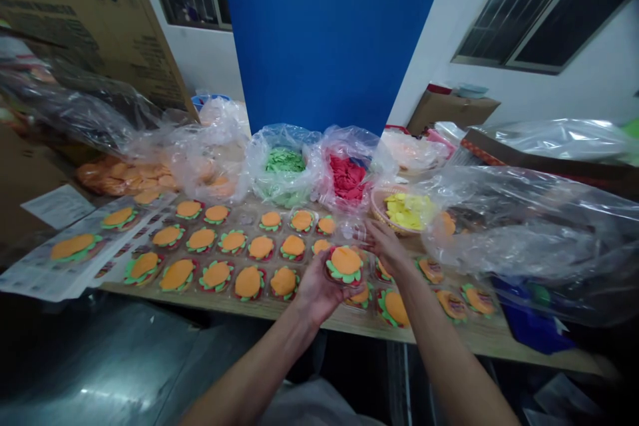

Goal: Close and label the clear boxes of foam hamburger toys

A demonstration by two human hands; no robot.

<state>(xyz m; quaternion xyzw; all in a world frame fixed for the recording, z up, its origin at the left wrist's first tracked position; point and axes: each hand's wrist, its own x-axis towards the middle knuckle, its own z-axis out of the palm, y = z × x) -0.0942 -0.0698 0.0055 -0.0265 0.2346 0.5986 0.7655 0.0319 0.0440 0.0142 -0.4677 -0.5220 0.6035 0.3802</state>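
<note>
While left fingers (351, 291) cup the toy burger (345, 262), right fingers (377, 234) hover nearby.

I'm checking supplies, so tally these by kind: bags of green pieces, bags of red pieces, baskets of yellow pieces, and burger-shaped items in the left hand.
Bag of green pieces: 1
Bag of red pieces: 1
Basket of yellow pieces: 1
Burger-shaped item in the left hand: 1
Total: 4
</note>
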